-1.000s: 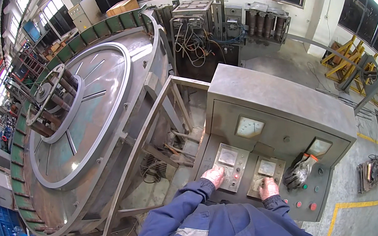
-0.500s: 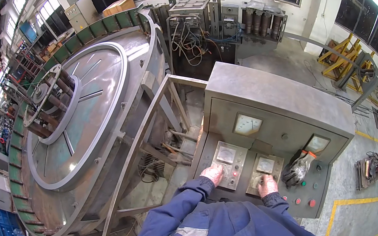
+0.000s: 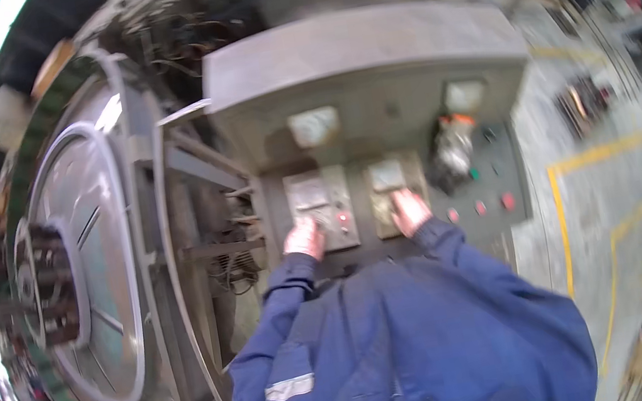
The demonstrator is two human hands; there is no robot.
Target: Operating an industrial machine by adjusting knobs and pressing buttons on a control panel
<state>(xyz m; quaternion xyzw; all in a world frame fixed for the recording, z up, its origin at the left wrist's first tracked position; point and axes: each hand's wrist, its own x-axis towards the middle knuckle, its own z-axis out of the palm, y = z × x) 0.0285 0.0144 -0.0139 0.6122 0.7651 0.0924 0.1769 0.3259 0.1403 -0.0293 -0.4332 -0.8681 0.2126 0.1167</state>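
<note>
Both of my hands are at a grey control console, each on its own small meter panel. My left hand (image 3: 306, 239) is closed at the lower left of the left meter panel (image 3: 308, 192), beside a lit red lamp (image 3: 343, 219), its fingers curled at the control knob there. On the right meter panel (image 3: 387, 176), my right hand (image 3: 410, 211) is closed over the control knob below the meter. The hands and motion blur largely hide both knobs. A pair of grey-and-black work gloves (image 3: 452, 153) with orange cuffs lies on the console to the right.
Red push buttons (image 3: 508, 201) and a green button (image 3: 476, 174) line the console's right side. Two gauges (image 3: 315, 127) sit in its upright face. Left of a metal rail stands a large round machine table (image 3: 100, 261). Yellow lines (image 3: 562, 229) mark the floor at right.
The view has turned right and downward, so the console now looks level and nearer the middle. Both hands stay on the same panels. The picture is more blurred.
</note>
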